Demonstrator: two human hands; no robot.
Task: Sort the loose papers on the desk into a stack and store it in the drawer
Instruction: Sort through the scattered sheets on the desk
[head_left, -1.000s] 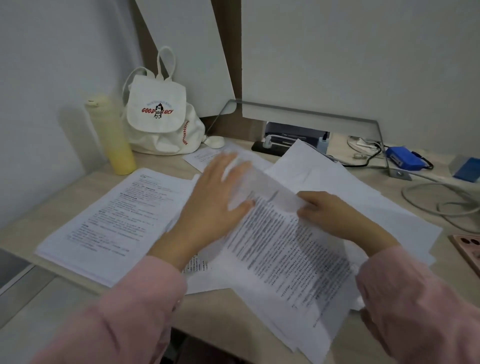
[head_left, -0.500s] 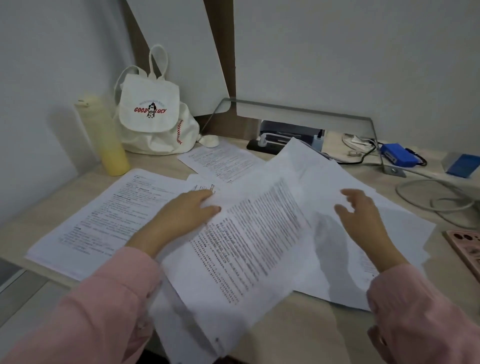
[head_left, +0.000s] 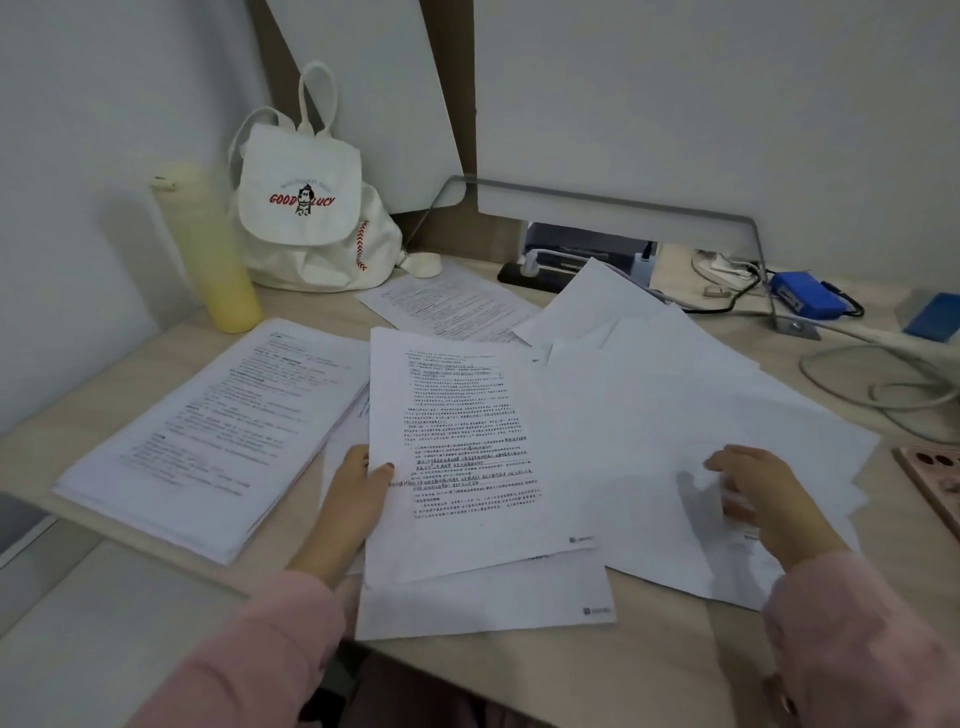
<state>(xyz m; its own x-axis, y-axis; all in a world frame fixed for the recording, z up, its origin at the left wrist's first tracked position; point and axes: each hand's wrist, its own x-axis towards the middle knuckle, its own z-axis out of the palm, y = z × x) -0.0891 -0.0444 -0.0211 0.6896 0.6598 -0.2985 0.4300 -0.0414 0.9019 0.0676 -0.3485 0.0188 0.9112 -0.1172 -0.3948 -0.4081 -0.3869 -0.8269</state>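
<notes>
The left hand (head_left: 356, 499) pinched the left edge of a printed sheet (head_left: 462, 447), thumb on top and fingers tucked under it, so it was closed on that page. The sheet lay near the front edge of the bench (head_left: 597, 670), on top of another page (head_left: 493, 603) whose lower part jutted out toward the front edge. The right hand (head_left: 763, 499) rested loosely on a fan of blank-side-up papers (head_left: 701, 405), fingers curled and slightly spread; I could not tell whether it actually gripped any sheet. That fan spread from the middle of the bench toward its right edge, overlapping the printed sheet's right side. A thicker stack of printed pages (head_left: 218, 431) sat near the left edge, squared up and apart from the left hand. One single printed page (head_left: 447, 301) lay farther back, toward the rear edge. In the back-left corner stood a yellow bottle (head_left: 208, 249) just beside a white drawstring bag (head_left: 311, 208). Toward the back-right were a blue box (head_left: 802, 300) and some grey cables (head_left: 883, 384). Both arms wore pink sleeves (head_left: 857, 649).
</notes>
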